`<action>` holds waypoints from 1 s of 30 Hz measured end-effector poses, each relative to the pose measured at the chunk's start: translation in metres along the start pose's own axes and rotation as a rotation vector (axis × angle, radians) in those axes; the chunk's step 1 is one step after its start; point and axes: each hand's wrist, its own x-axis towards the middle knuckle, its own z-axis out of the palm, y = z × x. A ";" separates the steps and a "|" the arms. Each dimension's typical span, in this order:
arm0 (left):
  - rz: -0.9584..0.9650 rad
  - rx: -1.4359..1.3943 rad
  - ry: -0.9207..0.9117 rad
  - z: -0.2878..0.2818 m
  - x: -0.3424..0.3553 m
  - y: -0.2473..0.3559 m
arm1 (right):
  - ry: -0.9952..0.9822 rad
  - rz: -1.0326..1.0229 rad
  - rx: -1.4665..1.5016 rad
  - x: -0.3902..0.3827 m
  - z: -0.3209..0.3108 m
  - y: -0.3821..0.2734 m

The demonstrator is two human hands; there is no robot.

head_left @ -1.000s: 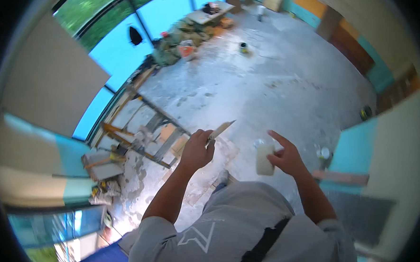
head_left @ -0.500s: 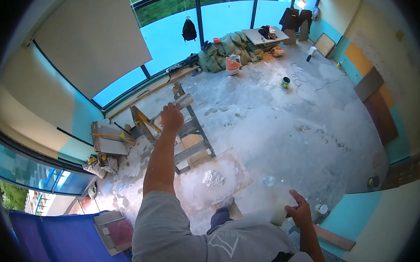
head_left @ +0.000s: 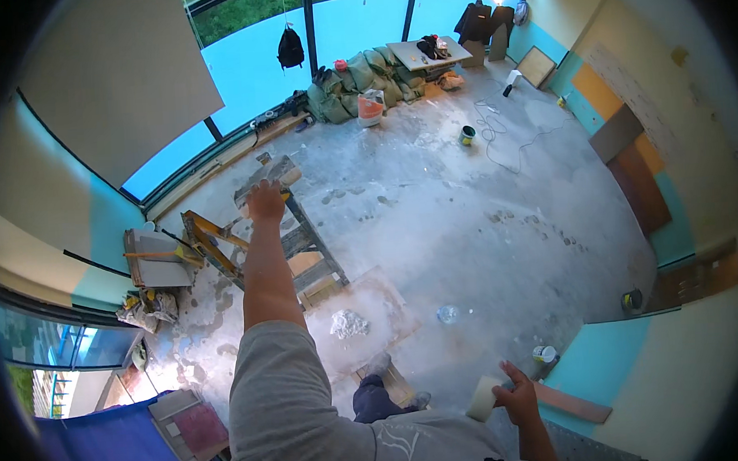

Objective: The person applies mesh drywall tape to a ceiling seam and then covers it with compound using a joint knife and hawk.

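My left arm reaches out ahead, above a dark wooden trestle frame (head_left: 315,243). My left hand (head_left: 266,202) is closed round a flat, greyish-brown, board-like tool (head_left: 278,170); its exact kind is not clear. At the lower right, my right hand (head_left: 519,396) grips a pale cream, roll-shaped piece (head_left: 482,400) between thumb and fingers, with one finger raised. A heap of white crumbly material (head_left: 349,324) lies on a dusty board (head_left: 394,306) below, between my hands. My feet (head_left: 378,363) show beside a wooden plank (head_left: 400,387).
Green sacks (head_left: 349,90) are piled by the windows, beside a white board (head_left: 426,54) bearing dark items. A dark bucket (head_left: 467,135) and a cable (head_left: 491,141) lie on the dusty floor. A yellow-edged wooden stand (head_left: 207,239) is left of the trestle. A white tub (head_left: 545,354) stands near my right hand.
The view has swung right, so the room has shifted left. The tool in my left hand has turned, showing a wider flat face. My right hand is slightly lower, and my second foot has appeared.
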 end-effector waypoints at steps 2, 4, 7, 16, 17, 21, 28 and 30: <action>-0.009 -0.009 0.010 0.006 0.000 0.000 | -0.039 0.024 -0.026 0.003 0.003 -0.005; -0.020 -0.019 0.028 0.010 0.000 -0.002 | -0.053 0.022 -0.005 0.007 0.001 0.007; 0.003 -0.027 0.026 0.011 0.000 -0.009 | -0.082 0.016 -0.037 0.017 0.002 0.014; 0.263 -0.889 -0.251 0.012 -0.135 0.083 | -0.033 0.011 0.160 0.037 0.042 -0.007; 0.368 -1.123 -0.587 0.000 -0.180 0.112 | 0.007 0.030 0.249 0.040 0.049 -0.012; 0.641 -1.445 -0.715 -0.115 -0.328 0.172 | -0.041 0.059 0.427 0.057 0.077 -0.031; 0.595 -1.380 -0.484 -0.124 -0.314 0.125 | -0.206 0.056 0.312 0.068 0.118 -0.054; 0.456 -1.092 -0.130 -0.087 -0.269 0.075 | -0.213 0.053 0.189 0.070 0.118 -0.062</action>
